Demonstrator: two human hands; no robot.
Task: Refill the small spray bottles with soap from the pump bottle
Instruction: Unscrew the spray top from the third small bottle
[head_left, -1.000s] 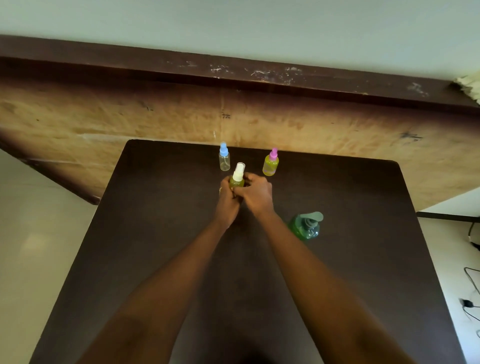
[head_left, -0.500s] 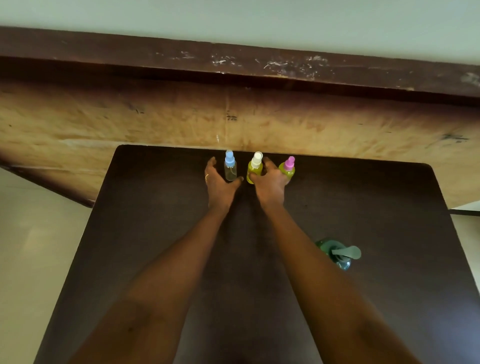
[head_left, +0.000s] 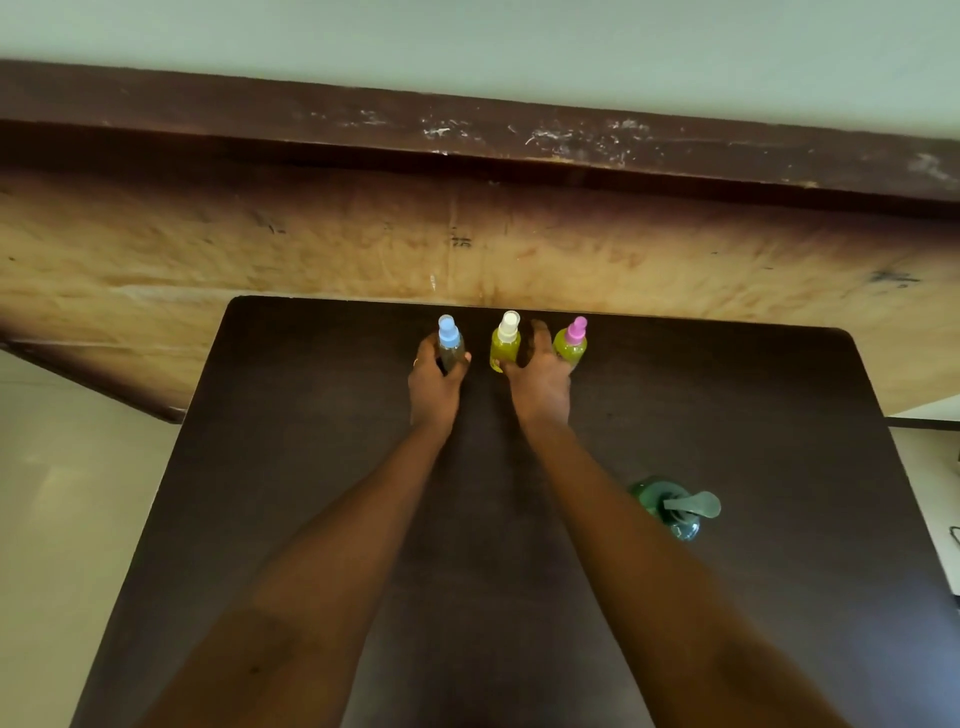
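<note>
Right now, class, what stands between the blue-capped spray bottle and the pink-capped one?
The white-capped bottle of yellow-green liquid, with fingers of the right hand beside it, as the head view shows.

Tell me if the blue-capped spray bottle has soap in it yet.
Seemingly empty: the blue-capped bottle, gripped by the left hand, looks clear, while the white-capped bottle shows yellow-green soap.

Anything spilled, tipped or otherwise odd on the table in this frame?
Nothing stands out. The blue-capped bottle, white-capped bottle and pink-capped bottle stand upright and capped in a row, the pump bottle upright nearer right. No spill shows on the table. Only the blue-capped one looks clear, unfilled.
</note>
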